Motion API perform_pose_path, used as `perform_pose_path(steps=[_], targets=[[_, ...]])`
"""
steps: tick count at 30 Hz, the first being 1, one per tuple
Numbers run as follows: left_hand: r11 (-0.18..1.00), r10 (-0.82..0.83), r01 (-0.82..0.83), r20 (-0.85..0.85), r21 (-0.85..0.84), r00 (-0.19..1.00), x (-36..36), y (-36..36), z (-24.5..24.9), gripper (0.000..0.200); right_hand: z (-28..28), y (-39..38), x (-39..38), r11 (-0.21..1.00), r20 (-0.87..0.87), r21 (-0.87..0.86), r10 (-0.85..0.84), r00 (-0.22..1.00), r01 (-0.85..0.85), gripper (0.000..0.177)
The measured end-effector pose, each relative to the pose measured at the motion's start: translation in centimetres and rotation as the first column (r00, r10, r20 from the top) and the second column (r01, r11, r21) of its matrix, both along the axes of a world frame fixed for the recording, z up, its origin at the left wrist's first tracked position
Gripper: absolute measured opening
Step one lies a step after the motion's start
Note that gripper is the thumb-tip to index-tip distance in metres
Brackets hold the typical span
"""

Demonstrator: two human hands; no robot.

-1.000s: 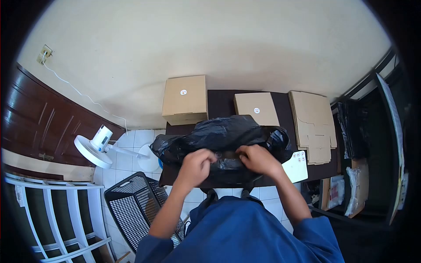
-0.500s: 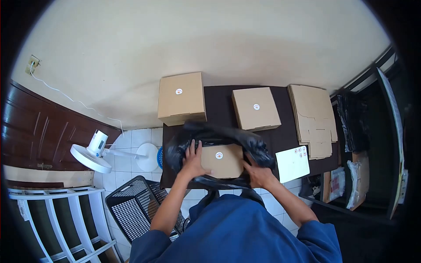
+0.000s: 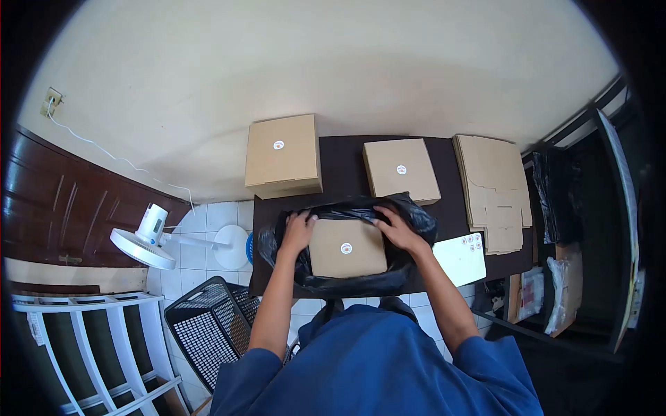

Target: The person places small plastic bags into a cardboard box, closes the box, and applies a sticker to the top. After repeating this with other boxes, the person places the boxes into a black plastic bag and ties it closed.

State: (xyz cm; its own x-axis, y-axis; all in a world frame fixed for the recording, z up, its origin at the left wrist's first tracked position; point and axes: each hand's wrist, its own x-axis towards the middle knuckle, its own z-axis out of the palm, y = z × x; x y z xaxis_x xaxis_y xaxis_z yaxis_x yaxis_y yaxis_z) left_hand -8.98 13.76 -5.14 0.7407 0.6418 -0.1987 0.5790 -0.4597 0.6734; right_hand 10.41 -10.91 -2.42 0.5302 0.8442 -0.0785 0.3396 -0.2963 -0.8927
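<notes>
White plastic makes up the pedestal fan [image 3: 142, 248] at nine o'clock from the box between our hands, and a black mesh basket [image 3: 202, 340] stands at eight. At eleven, a large closed brown cardboard box [image 3: 281, 156] with a round white sticker rests on the dark brown table [image 3: 340, 166].

Our left hand [image 3: 297, 234], between nine and ten o'clock, has its fingers bent over the far left corner of the boxed area; we cannot tell whether they pinch any film. Around the middle spreads a crumpled black plastic bag [image 3: 361, 284], its mouth open towards us. Within it lies the small closed brown cardboard box [image 3: 347, 258], stickered side up. Our right hand [image 3: 401, 232], between two and three, is open, thumb and fingers spread by the box's far right corner and the bag's rim.

At one o'clock sits a medium closed brown cardboard box [image 3: 402, 170], at two a stack of flattened brown cardboard [image 3: 496, 180], and at three a white sheet with round stickers [image 3: 458, 260].

We judge the step in hand to be arranging the bag around the small box. Any further move of the film calls for a hold on both sides of the rim, with the box kept flat.
</notes>
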Motion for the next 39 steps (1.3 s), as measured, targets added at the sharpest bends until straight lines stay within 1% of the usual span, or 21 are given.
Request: perform_pose_path(steps=[2, 5, 6, 9, 12, 13, 15, 16, 20, 22, 23, 24, 25, 26, 27, 29, 32, 34, 36, 38, 39], targets=[[0.928, 0.103, -0.084, 0.034, -0.362, 0.994, 0.6, 1.6, -2.2, 0.041, -2.3, 0.9, 1.4, 0.998, -0.09, -0.034, -0.046, 0.995, 0.043, 0.052], [0.971, 0.11, -0.079, 0.128, -0.225, 0.986, 0.7, 0.3, -1.0, 0.044, -2.0, 0.2, 1.0, 0.999, -0.013, 0.011, -0.044, 0.999, 0.044, 0.053], [0.974, 0.095, -0.08, 0.063, -0.21, 0.993, 0.6, 0.0, -1.3, 0.044, -0.2, -0.5, 0.0, 0.992, -0.134, -0.023, -0.128, 0.983, 0.126, 0.049], [0.991, -0.047, 0.052, 0.045, -0.125, 0.998, -0.3, -2.1, 2.6, 0.044, -1.2, -3.9, -1.3, 0.96, 0.253, -0.064, -0.25, 0.935, 0.274, 0.045], [0.994, -0.053, 0.037, 0.164, 0.099, 0.985, -2.3, -3.2, 9.3, 0.033, 8.0, -3.6, -3.0, 0.881, -0.073, -0.443, -0.221, 0.972, 0.167, 0.049], [0.99, -0.032, -0.002, 0.241, 0.139, 0.97, -3.1, -3.1, 11.1, 0.03, 7.4, -3.4, -3.4, 0.855, 0.018, -0.496, -0.168, 0.986, 0.154, 0.052], [0.981, 0.191, -0.179, 0.525, -0.073, 0.829, -5.2, -2.4, 12.5, 0.02, 4.8, -2.9, -4.2, 0.793, 0.195, -0.59, -0.045, 0.98, 0.154, 0.06], [0.948, 0.317, -0.232, 0.567, -0.219, 0.761, -6.8, -1.3, 12.8, 0.023, 3.8, -2.8, -4.7, 0.835, 0.262, -0.499, -0.109, 0.959, 0.231, 0.074], [0.767, 0.629, -0.211, 0.645, -0.606, 0.434, -11.2, 5.2, 9.5, 0.038, 1.4, -2.2, -4.2, 0.828, -0.113, -0.556, -0.163, 0.98, 0.074, 0.086], [0.873, 0.4, -0.273, 0.274, -0.404, 0.875, -10.2, 5.2, 5.0, 0.049, 0.2, -2.8, -4.4, 0.886, -0.131, -0.452, -0.18, 0.975, 0.103, 0.082], [0.921, 0.25, -0.18, 0.17, -0.345, 0.953, -9.4, 3.8, 1.7, 0.056, -0.4, -3.1, -4.8, 0.911, -0.144, -0.399, -0.18, 0.973, 0.11, 0.081], [0.854, 0.169, -0.113, 0.065, -0.508, 0.983, -8.9, 2.2, 0.4, 0.058, -1.9, -3.5, -5.1, 0.927, -0.122, -0.343, -0.205, 0.971, 0.153, 0.077], [0.87, 0.108, -0.094, 0.001, -0.484, 0.994, -9.0, 1.2, -5.4, 0.054, -3.8, -3.9, -5.3, 0.938, -0.097, -0.281, -0.237, 0.967, 0.202, 0.074], [0.839, 0.047, -0.038, 0.004, -0.543, 0.999, -7.0, -1.4, 0.0, 0.052, -4.9, -4.2, -5.2, 0.942, -0.074, -0.22, -0.274, 0.959, 0.252, 0.071], [0.709, 0.131, 0.004, 0.137, -0.706, 0.982, -6.6, -2.0, -1.3, 0.052, -3.7, -4.1, -5.7, 0.936, -0.152, -0.215, -0.312, 0.938, 0.277, 0.068], [0.768, 0.309, -0.147, 0.16, -0.623, 0.938, -6.3, -3.3, -3.4, 0.044, 0.9, -3.2, -7.2, 0.923, -0.307, -0.207, -0.375, 0.875, 0.323, 0.061], [0.738, 0.338, -0.092, 0.248, -0.669, 0.908, -7.4, -2.4, -5.1, 0.03, -0.7, -4.4, -7.5, 0.939, -0.289, -0.04, -0.338, 0.896, 0.341, 0.053], [0.844, 0.336, -0.174, 0.247, -0.508, 0.909, -7.4, -2.1, -3.9, 0.024, -1.3, -5.4, -7.3, 0.969, -0.083, -0.011, -0.245, 0.966, 0.245, 0.05], [0.895, 0.381, -0.314, 0.179, -0.316, 0.907, -6.8, -2.0, 0.2, 0.025, -5.2, -7.5, -7.3, 0.96, -0.096, 0.035, -0.273, 0.957, 0.278, 0.046], [0.9, 0.368, -0.308, 0.158, -0.307, 0.916, -6.6, -1.5, -0.6, 0.026, -6.2, -8.9, -7.1, 0.969, -0.062, 0.031, -0.245, 0.968, 0.247, 0.045], [0.903, 0.361, -0.306, 0.147, -0.303, 0.921, -6.7, -1.2, -1.2, 0.027, -4.1, -8.9, -6.8, 0.974, 0.195, -0.125, -0.163, 0.967, 0.19, 0.045]])
